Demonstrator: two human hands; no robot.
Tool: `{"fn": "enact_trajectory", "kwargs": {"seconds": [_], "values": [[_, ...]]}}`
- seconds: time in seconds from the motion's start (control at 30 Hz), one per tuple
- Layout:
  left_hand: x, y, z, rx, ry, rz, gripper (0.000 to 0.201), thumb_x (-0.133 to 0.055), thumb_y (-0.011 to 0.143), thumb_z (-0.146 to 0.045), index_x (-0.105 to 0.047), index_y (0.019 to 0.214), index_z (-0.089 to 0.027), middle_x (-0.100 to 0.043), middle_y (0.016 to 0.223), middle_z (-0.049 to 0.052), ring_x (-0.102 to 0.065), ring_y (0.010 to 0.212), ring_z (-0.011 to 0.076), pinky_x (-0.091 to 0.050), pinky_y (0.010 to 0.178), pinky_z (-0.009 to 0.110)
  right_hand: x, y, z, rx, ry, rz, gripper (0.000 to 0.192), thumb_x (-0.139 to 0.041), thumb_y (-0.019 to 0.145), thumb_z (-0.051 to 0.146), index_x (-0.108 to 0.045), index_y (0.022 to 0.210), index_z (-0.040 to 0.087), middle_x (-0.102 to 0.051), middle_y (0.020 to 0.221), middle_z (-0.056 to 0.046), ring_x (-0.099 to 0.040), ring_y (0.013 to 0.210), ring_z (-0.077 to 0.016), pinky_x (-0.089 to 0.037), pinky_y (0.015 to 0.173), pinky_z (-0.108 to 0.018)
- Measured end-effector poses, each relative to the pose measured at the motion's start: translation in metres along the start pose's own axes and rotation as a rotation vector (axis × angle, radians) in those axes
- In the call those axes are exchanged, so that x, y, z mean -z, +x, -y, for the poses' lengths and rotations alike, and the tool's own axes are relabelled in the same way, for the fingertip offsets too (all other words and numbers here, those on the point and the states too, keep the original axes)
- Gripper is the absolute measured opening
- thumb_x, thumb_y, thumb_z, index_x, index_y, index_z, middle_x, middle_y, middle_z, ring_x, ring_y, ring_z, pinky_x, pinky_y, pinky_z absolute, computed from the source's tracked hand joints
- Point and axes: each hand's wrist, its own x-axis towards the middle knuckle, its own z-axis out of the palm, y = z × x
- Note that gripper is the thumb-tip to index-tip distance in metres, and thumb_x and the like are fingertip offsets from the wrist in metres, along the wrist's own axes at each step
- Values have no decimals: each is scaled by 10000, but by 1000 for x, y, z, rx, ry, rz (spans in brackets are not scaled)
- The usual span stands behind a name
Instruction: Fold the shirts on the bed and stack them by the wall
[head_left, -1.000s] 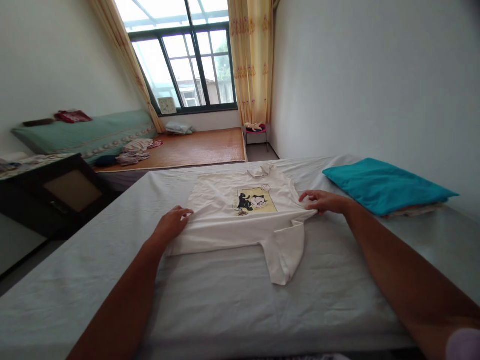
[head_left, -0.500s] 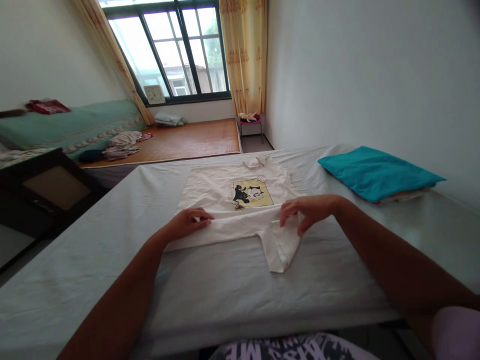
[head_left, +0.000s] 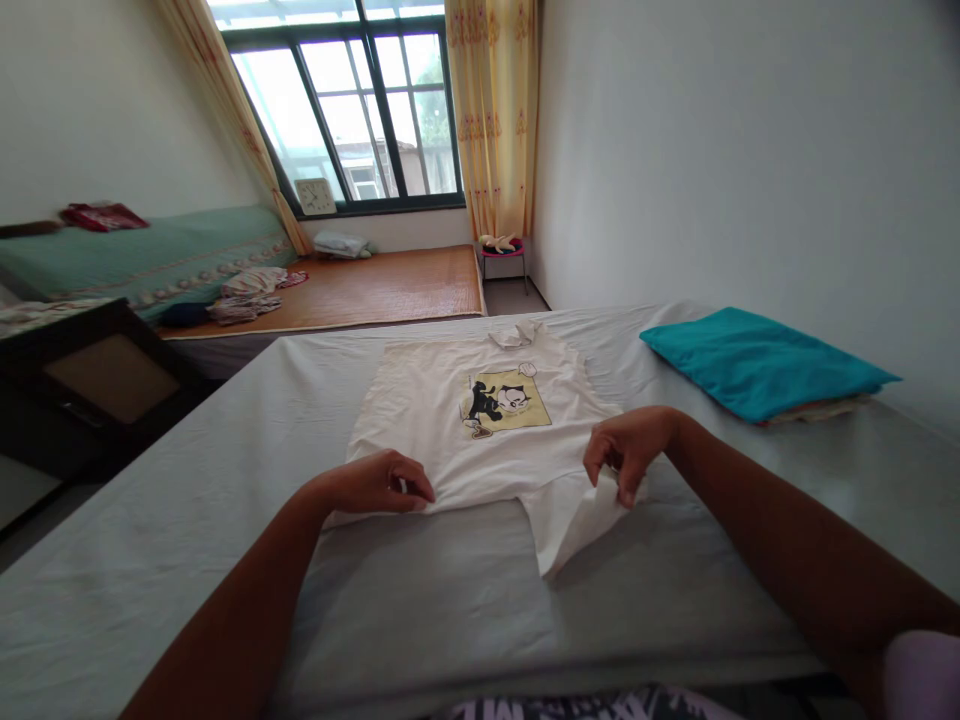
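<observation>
On the grey bed sheet [head_left: 420, 600] in front of you lay a white T-shirt [head_left: 420, 420], spread flat with its cartoon cat print [head_left: 504, 402] facing up and its collar pointing away from you toward the window [head_left: 360, 110]. Your left hand [head_left: 375, 485] rested on the near left edge of the shirt, fingers curled inward and pressed down on the cloth; whether they actually pinched the fabric I cannot tell. Your right hand [head_left: 626, 455] was at the near right side, fingers closed narrow around the edge of the sleeve [head_left: 566, 520], which it held lifted a little off the sheet while the tip of the sleeve drooped toward you. Both hands were well apart, one at each near corner of the shirt.

To your right, near the wall, a folded teal cloth [head_left: 757, 360] sat on top of another folded piece, apart from the shirt. Beyond the bed a woven mat [head_left: 390, 285] covered a low platform, with a small heap of clothes [head_left: 247, 295] on its left part and a green cushion [head_left: 150, 260] behind. A small clock [head_left: 315, 195] leaned at the window sill, and yellow curtains [head_left: 491, 110] hung beside the glass. A dark wooden cabinet [head_left: 97, 385] stood at your left.
</observation>
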Motion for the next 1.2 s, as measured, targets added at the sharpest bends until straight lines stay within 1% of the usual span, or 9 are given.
{"fn": "enact_trajectory", "kwargs": {"seconds": [0.13,0.27,0.47,0.6,0.77,0.9,0.97,1.1,1.2], "values": [[-9,16,15,-1,156,-443,459,-437,951,-509,-648,1239,-221,-641,1278,82,-578,1169,227,-466,1000,340,-9,12,6,24,19,54,554,-879,575,465,-688,966,123,-635,620,49,-508,465,-45,-410,450,-122],[-22,30,33,2,401,-388,547,-452,939,-532,-498,1418,-272,-421,1519,69,-344,1413,271,-291,1170,445,-20,20,26,29,73,184,610,-755,712,583,-672,1111,128,-724,951,-89,-682,722,-150,-518,545,-193],[-25,81,14,0,489,-476,558,-339,983,-496,-461,1446,-210,-332,1567,107,-278,1450,263,-244,1191,439,5,62,31,201,-464,-833,523,-384,975,536,-564,1342,210,-547,1408,-112,-466,1324,-256,-363,1100,-433],[-12,109,37,112,531,-384,653,-312,964,-578,-311,1527,-246,-253,1602,71,-194,1482,255,-186,1197,443,44,80,-19,-148,-782,-882,617,-376,955,539,-388,1494,240,-334,1568,-76,-227,1467,-280,-166,1185,-489],[42,49,133,490,617,-520,604,-217,987,-490,-315,1523,-230,-268,1596,63,-210,1478,212,-194,1182,412,82,34,-91,-362,-786,-1030,608,-286,968,523,-336,1516,264,-274,1595,-44,-217,1473,-235,-154,1195,-452],[84,29,157,788,708,-639,572,-295,961,-453,-513,1398,-155,-427,1505,153,-341,1411,304,-281,1126,489,107,32,-80,-463,-760,-1126,577,-327,960,513,-414,1472,264,-383,1545,-65,-282,1444,-288,-199,1164,-529],[89,60,139,624,785,-721,528,-293,969,-402,-554,1357,-156,-416,1515,130,-305,1429,280,-225,1164,448,116,62,-53,-331,-848,-1122,579,-279,976,520,-418,1473,259,-375,1550,-58,-253,1457,-265,-179,1179,-485],[72,150,97,109,617,-413,574,-276,984,-503,-433,1460,-225,-404,1534,65,-330,1423,210,-239,1169,348,132,132,-17,-56,-911,-795,632,-222,975,588,-364,1507,277,-309,1583,-24,-256,1458,-218,-185,1184,-381],[66,177,104,135,568,-403,615,-246,974,-578,-327,1514,-294,-290,1593,32,-226,1472,233,-180,1185,411,155,141,-30,-121,-897,-745,644,-237,960,622,-355,1509,307,-304,1586,-13,-229,1469,-227,-153,1189,-384]]}}
